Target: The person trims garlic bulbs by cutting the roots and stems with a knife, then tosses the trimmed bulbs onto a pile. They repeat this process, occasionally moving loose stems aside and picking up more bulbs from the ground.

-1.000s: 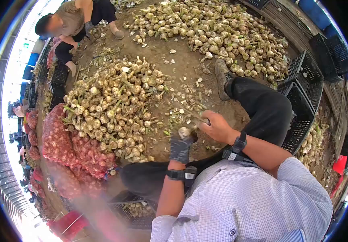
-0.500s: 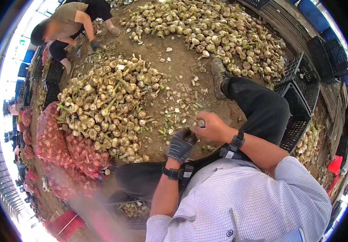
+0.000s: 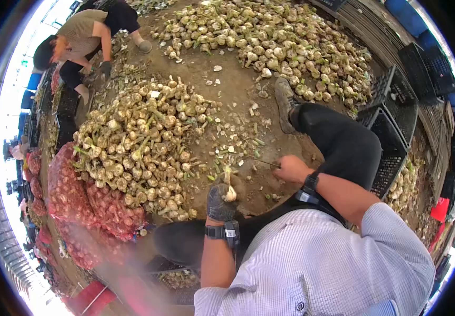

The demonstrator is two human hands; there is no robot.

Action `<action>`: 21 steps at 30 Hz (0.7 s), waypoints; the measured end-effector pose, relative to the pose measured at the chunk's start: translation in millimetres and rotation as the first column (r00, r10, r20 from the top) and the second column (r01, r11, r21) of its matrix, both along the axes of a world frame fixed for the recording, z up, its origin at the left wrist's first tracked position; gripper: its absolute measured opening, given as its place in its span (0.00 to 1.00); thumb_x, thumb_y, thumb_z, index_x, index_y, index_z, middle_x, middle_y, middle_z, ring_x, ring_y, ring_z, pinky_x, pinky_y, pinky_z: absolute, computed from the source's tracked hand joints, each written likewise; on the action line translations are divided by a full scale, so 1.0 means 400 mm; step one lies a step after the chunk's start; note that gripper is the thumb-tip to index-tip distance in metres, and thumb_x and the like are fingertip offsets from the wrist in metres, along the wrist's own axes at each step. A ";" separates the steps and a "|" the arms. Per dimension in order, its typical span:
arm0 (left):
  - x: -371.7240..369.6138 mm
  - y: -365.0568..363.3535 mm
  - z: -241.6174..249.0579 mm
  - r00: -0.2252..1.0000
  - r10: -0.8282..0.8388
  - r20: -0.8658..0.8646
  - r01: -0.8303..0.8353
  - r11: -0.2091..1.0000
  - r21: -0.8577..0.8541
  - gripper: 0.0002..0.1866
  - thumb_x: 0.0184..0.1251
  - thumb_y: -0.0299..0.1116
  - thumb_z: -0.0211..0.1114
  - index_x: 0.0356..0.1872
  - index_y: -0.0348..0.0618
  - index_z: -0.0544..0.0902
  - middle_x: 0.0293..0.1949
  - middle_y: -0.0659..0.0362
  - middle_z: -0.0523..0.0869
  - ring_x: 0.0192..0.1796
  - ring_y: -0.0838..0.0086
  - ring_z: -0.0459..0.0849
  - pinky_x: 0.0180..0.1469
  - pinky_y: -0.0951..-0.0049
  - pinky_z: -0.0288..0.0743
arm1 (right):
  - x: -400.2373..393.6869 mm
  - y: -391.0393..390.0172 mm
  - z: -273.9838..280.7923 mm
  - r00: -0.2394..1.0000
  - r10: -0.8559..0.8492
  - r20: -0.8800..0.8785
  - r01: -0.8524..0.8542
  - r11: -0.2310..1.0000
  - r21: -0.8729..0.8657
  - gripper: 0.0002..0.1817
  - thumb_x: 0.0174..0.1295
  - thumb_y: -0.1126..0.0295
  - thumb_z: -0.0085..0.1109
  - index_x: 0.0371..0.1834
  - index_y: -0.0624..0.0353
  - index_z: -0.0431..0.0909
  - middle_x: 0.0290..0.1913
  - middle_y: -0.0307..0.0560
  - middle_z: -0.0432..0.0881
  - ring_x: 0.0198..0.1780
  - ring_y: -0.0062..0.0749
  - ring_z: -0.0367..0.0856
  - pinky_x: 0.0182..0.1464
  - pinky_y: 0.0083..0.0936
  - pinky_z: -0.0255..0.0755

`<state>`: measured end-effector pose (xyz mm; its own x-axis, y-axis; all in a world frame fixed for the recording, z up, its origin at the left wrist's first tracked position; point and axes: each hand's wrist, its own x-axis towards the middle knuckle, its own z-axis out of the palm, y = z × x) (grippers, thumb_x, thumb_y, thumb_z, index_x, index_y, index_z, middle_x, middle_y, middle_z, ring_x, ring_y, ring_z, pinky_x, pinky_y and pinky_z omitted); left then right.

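My left hand [image 3: 221, 204], in a grey work glove, is closed around a garlic bulb [image 3: 230, 195] whose pale stalk points up and away from me. Bare and closed, my right hand [image 3: 293, 169] grips a thin dark knife [image 3: 265, 163], its narrow blade pointing left toward the garlic but apart from it. The handle is hidden in my fist. Beyond my left hand rises a heap of garlic bulbs [image 3: 138, 137] with stalks on. Cut stalk pieces and skins [image 3: 235, 145] litter the soil in front of both hands.
A larger garlic pile [image 3: 291, 50] spreads at the back. Black plastic crates [image 3: 388, 150] stand at my right, and red mesh sacks of garlic [image 3: 88, 197] at my left. A co-worker [image 3: 88, 37] bends over at upper left. My shoe [image 3: 285, 102] rests on the soil.
My hands were together and have separated. The left moved left and down, and the garlic bulb now shows in it. The right moved slightly right, and the knife blade has come into view.
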<state>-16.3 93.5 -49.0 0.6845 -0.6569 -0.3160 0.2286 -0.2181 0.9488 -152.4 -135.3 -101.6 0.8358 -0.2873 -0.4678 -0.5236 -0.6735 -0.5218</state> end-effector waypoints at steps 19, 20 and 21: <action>0.584 -0.181 -0.589 0.816 -0.575 -0.056 0.066 -0.003 0.998 0.36 0.73 0.52 0.52 0.74 0.44 0.58 0.77 0.52 0.52 0.78 0.60 0.49 0.78 0.60 0.43 | 0.083 -0.007 -0.040 0.957 -0.132 -0.259 0.199 0.947 0.252 0.21 0.52 0.57 0.59 0.30 0.70 0.80 0.30 0.68 0.81 0.35 0.63 0.80 0.42 0.48 0.74; 0.615 -0.171 -0.637 0.755 -0.646 -0.113 0.084 -0.076 0.994 0.35 0.74 0.52 0.50 0.75 0.44 0.57 0.77 0.52 0.51 0.79 0.59 0.48 0.78 0.60 0.43 | 0.087 -0.003 -0.045 0.957 -0.115 -0.266 0.185 0.950 0.253 0.21 0.52 0.56 0.59 0.30 0.70 0.80 0.30 0.68 0.81 0.35 0.63 0.80 0.42 0.48 0.74; 0.645 -0.153 -0.709 0.682 -0.711 -0.172 0.094 -0.147 0.985 0.35 0.75 0.53 0.48 0.75 0.44 0.56 0.77 0.52 0.50 0.79 0.59 0.48 0.78 0.60 0.43 | 0.092 -0.003 -0.048 0.956 -0.102 -0.274 0.174 0.952 0.253 0.21 0.52 0.56 0.59 0.31 0.70 0.80 0.30 0.68 0.81 0.35 0.63 0.80 0.42 0.48 0.74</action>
<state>241.8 32.4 -332.7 0.6339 -0.1725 -0.7539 -0.5528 -0.7828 -0.2857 -115.5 -136.6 -120.9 0.6394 -0.2238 -0.7356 -0.7406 -0.4365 -0.5109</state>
